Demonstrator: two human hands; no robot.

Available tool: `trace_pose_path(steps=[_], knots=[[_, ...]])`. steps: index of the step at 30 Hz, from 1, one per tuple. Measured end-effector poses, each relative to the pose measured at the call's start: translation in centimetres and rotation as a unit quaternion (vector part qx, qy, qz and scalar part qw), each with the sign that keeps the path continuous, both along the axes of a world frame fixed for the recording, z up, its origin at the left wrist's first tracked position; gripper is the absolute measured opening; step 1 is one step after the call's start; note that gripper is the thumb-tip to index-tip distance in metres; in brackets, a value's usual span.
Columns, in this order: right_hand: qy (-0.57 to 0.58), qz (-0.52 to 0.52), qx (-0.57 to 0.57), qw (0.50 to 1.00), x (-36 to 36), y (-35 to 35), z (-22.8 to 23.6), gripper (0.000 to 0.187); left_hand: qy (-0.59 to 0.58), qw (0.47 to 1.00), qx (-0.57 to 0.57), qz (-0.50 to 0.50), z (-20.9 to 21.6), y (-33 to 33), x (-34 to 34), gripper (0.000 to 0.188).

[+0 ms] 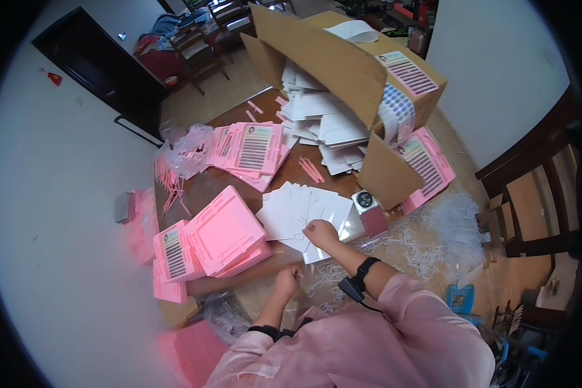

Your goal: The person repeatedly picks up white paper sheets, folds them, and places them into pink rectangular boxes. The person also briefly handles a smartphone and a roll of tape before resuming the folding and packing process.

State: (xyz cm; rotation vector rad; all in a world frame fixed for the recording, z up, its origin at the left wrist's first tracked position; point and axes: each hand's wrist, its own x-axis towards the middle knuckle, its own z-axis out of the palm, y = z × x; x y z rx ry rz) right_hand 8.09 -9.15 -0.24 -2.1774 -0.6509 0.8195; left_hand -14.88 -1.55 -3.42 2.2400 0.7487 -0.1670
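Observation:
My right hand (321, 233) is over the near part of a fan of white cards (290, 210). Its fingers are closed, and a thin pale strip (304, 220) shows at their tips. Closer to my body, at the table's near edge, my left hand (288, 280) is closed in a pinch; whatever it may hold is too small to make out. Left of the cards lies a stack of pink plastic trays (225, 231), the top one bare. Beside it a pink tray with rows of dark lashes (174, 253) rests at the table's left edge.
An open cardboard box (330, 58) full of white cards (326, 110) stands at the back right. More pink trays (255, 145) and a plastic bag of pink strips (191, 152) lie at the back left. Thin clear scraps (401, 252) litter the right, near a small round-dialed device (365, 200).

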Motion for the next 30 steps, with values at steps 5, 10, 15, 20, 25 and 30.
trace_pose_path(steps=[5,10,15,20,25,30], knots=[[0.105,-0.03,-0.116,0.987,-2.0,5.2,0.0,0.049,0.112,0.988,-0.034,-0.096,0.7,1.6,-7.1,0.052],[0.041,-0.103,-0.117,0.987,-4.5,6.7,-0.8,0.048,0.077,0.996,-0.054,-0.006,0.3,4.2,-8.3,0.062],[0.039,-0.183,-0.108,0.976,-5.6,5.0,0.0,0.048,0.003,0.98,-0.184,0.078,-0.2,6.3,-6.5,0.051],[0.308,-0.344,0.068,0.884,-7.2,5.9,-4.5,0.035,-0.025,0.945,-0.309,0.1,-0.5,6.7,-3.7,0.038],[0.467,-0.505,0.229,0.689,-7.1,9.1,-9.4,0.011,-0.03,0.93,-0.354,0.099,0.9,7.1,-3.5,0.037],[0.609,-0.356,0.216,0.675,-3.5,0.4,-3.2,0.024,-0.083,0.829,-0.524,0.178,2.5,7.1,-2.0,0.043]])
